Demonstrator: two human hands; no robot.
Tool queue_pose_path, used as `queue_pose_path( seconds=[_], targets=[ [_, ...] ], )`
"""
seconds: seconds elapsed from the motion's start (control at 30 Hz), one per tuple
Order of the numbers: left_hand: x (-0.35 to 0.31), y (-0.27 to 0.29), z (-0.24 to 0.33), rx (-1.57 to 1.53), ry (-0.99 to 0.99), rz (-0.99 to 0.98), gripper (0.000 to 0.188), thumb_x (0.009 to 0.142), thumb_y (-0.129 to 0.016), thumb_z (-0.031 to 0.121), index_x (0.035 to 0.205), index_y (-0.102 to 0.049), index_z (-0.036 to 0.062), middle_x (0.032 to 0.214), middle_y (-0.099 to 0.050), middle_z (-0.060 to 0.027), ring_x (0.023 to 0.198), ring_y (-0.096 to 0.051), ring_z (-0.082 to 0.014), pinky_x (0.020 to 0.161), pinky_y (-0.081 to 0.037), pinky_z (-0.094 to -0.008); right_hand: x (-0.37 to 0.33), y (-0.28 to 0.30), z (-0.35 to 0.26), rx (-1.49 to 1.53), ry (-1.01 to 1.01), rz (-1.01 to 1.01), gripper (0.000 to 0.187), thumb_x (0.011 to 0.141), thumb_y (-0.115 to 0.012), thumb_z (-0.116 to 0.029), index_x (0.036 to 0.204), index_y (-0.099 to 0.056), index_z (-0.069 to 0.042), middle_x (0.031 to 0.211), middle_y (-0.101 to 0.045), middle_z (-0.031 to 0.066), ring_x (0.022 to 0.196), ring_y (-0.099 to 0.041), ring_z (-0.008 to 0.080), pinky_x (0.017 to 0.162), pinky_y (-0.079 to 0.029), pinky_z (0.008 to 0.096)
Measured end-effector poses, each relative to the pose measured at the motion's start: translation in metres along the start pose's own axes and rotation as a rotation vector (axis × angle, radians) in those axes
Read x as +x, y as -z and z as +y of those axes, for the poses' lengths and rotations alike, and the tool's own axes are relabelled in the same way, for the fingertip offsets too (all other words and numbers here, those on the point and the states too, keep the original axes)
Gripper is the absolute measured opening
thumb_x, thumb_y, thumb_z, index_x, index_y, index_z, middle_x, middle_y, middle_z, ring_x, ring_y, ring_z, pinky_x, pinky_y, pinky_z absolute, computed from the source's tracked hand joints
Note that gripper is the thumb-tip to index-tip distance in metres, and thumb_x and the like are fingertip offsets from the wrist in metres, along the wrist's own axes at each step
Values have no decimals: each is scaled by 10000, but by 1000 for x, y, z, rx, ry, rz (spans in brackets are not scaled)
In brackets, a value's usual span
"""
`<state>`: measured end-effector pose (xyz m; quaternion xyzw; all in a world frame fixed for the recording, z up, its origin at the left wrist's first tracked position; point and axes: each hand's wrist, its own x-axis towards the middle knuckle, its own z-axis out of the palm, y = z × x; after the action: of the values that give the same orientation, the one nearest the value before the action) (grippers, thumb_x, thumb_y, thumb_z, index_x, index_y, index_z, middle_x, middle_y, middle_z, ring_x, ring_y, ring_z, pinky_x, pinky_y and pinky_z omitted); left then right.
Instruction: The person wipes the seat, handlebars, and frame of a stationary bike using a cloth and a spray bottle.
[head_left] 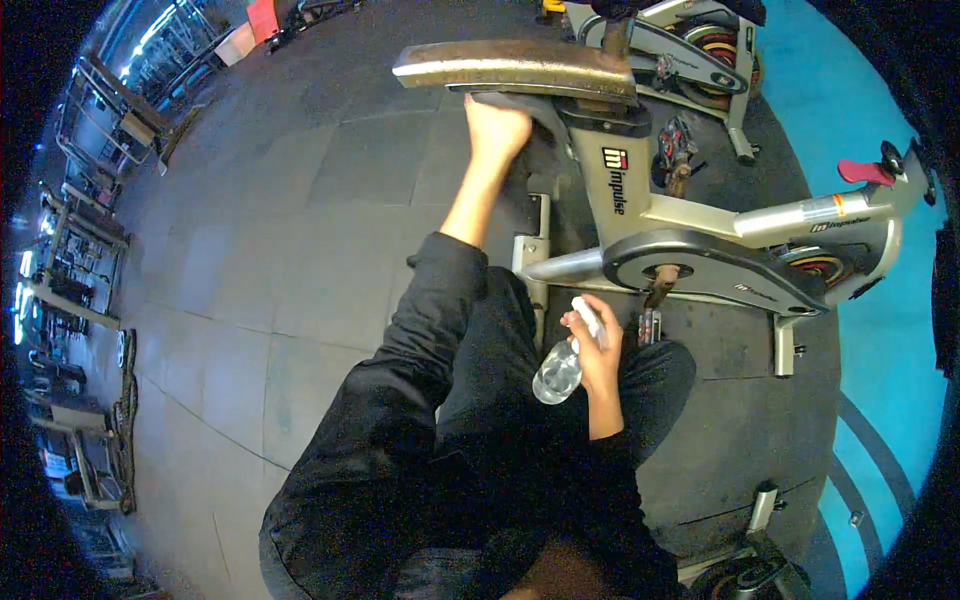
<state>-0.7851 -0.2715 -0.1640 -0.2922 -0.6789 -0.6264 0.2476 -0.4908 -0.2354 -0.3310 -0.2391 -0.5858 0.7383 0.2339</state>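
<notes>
The person's left hand (498,130) is sitting at twelve o'clock, up against the underside of a worn brown-and-silver saddle (515,68) on an exercise bike (690,212). Its fingers are hiding beneath the saddle's edge, so I cannot tell whether they are gripping or lying open. A dark grey piece (545,118) is showing just beside that hand at three o'clock; its kind is not clear.

The right hand (600,360) is resting between the knees at four o'clock, with its fingers curling around the white head of a clear spray bottle (558,374). The bottle is tilting, its base pointing toward eight o'clock and its nozzle toward one o'clock, and it is staying well apart from the saddle.

The bike's seat post (612,180) is standing at one o'clock, while its black-rimmed drive cover (715,272) is lying at three o'clock. A second exercise bike (640,48) is standing behind it at one o'clock. Dark floor tiles (320,220) are stretching toward ten o'clock, and blue flooring (800,75) is curving down the right side from two to four o'clock.
</notes>
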Motion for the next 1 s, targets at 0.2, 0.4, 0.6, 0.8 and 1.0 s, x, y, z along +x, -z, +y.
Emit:
queue_pose_path(
  seconds=[0.2, 0.4, 0.6, 0.8, 1.0],
  targets=[
    [21, 25, -55, -837, 488, -560, 275, 875, -632, 134, 1115, -648, 1, 1063, -673, -102, 935, -627, -199, 815, -521, -361, -8, -4, -1, 10, -29, 22, 366, 876, -682, -104, 1216, -566, -32, 942, -678, 77, 832, -655, 129, 626, -479, 232],
    [1, -3, -2, -606, 390, -86, 217, 840, -568, 42, 1015, -658, -51, 961, -685, -147, 881, -659, -230, 763, -528, -354, -9, 0, -3, 12, -16, 46, 355, 878, -682, -100, 1208, -571, -32, 940, -675, 67, 828, -656, 129, 614, -480, 231],
    [-18, 4, 9, -65, 209, 1, 245, 778, -546, 5, 1006, -566, -82, 1004, -642, -283, 1007, -611, -431, 873, -468, -437, -12, -1, -2, 12, -5, 40, 347, 881, -681, -91, 1205, -572, -33, 941, -679, 67, 834, -660, 135, 610, -477, 232],
    [-84, 38, 15, -467, 497, 343, 299, 873, -563, 56, 1165, -558, -7, 1080, -636, -97, 926, -588, -201, 842, -484, -334, -18, 27, -5, 42, -28, 105, 339, 880, -689, -97, 1199, -584, -53, 955, -684, 68, 822, -653, 129, 615, -477, 228],
    [-85, 39, 3, -388, 265, 633, 162, 900, -593, 93, 1014, -640, -12, 978, -661, -76, 869, -608, -177, 826, -496, -330, -16, 38, -7, 61, -48, 126, 350, 885, -688, -99, 1214, -574, -59, 992, -682, 59, 844, -663, 127, 610, -472, 220]
  ],
)
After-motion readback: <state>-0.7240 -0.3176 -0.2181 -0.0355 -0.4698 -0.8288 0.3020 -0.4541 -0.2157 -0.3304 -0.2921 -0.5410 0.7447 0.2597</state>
